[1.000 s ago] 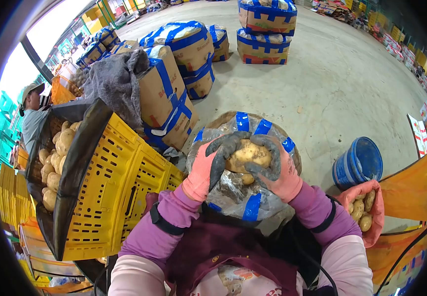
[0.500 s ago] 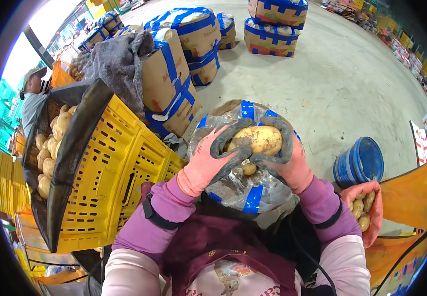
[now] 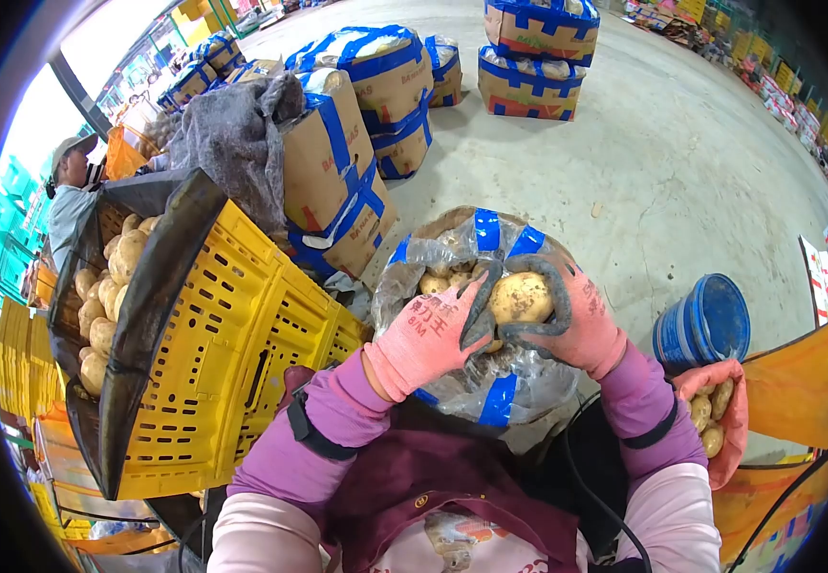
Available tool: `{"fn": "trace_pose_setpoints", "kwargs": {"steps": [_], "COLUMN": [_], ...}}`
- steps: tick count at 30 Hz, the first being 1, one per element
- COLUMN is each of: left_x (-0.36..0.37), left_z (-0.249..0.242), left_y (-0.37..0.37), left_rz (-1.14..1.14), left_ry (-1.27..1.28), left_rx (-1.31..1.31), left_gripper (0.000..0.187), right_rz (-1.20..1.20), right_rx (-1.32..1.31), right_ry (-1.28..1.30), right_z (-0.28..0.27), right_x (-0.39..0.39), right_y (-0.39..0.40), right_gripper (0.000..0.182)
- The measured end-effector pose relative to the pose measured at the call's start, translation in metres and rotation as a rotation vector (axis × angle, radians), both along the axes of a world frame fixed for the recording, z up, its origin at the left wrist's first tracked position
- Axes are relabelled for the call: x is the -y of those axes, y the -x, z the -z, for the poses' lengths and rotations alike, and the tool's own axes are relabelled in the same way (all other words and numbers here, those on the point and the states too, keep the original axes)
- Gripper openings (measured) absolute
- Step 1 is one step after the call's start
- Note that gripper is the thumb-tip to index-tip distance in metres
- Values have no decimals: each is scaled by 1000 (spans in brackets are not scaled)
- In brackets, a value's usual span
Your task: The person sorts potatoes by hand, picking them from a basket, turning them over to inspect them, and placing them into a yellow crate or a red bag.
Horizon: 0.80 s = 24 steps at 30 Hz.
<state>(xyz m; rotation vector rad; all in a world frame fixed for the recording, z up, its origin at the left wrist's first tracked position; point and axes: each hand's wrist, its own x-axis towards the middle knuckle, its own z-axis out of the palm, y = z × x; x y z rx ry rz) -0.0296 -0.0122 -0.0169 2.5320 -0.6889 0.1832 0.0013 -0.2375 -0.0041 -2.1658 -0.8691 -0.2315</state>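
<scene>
A large potato (image 3: 521, 298) with dirt specks is held between my hands, above a box (image 3: 490, 232) lined with clear plastic and taped in blue. My left hand (image 3: 438, 325), in a pink glove with dark grey fingers, closes against the potato's left side, its back turned up. Around the right side curl the fingers of my right hand (image 3: 571, 320), gloved the same way, with the thumb under the near edge. Several smaller potatoes (image 3: 438, 283) show inside the box behind my left fingers; part of its contents is hidden by my hands.
To the left, a yellow crate (image 3: 208, 363) with a dark liner holds many potatoes (image 3: 98, 306). On the right are a blue bucket (image 3: 705, 320) and a red sack (image 3: 731, 449) of potatoes. Taped cartons (image 3: 333, 162) stand ahead. A person (image 3: 72, 205) is at far left.
The potato has been turned from lengthwise to nearly end-on. My left hand has rolled so its back faces up. Potatoes in the box have come into view.
</scene>
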Motion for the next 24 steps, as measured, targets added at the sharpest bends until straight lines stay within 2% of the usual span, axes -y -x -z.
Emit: {"fn": "trace_pose_setpoints", "kwargs": {"steps": [2, 7, 9, 10, 11, 12, 13, 14, 15, 17, 19, 21, 22, 24], "left_x": [0, -10, -13, -8, -7, -7, -7, -1, -2, -6, -6, -3, -5, -2], "left_z": [-3, 8, 11, 8, 4, -2, -8, -15, -13, -8, -7, -17, -16, -8], "left_y": [-5, -14, -22, -19, -18, -18, -16, -10, -11, -17, -18, -15, -16, -13], "left_rz": [-86, -75, 54, 33, 34, -31, -99, -89, -92, -14, 50, 119, 99, 90], "left_ry": [118, 362, 767, 835, 836, 900, 960, 1218, 1221, 976, 1020, 1358, 1239, 1252], "left_rx": [-97, -84, -326, -446, -448, -635, -823, -831, -835, -453, -456, -776, -800, -766], "left_gripper": [49, 41, 43, 47, 47, 48, 50, 46, 46, 47, 48, 52, 56, 57], "right_rz": [-56, -13, 12, -9, -31, -58, -59, -61, -62, -81, -61, -50, -38, -42], "right_rx": [60, -10, -58, -86, -112, -111, -114, -162, -211, -275, -265, -231, -194, -163], "right_ry": [-37, -100, -145, -212, -277, -280, -277, -382, -486, -494, -472, -459, -446, -423], "right_z": [0, 4, 8, 8, 8, 9, 13, 18, 20, 20, 18, 16, 15, 13], "right_x": [-3, 1, 3, 3, 3, 4, 3, 1, 0, 2, 4, 2, 1, -1], "right_y": [2, -2, -3, -3, -5, -7, -10, -12, -14, -15, -14, -13, -12, -9], "right_gripper": [66, 66, 67, 68, 69, 79, 79, 84, 90, 96, 94, 94, 94, 93]}}
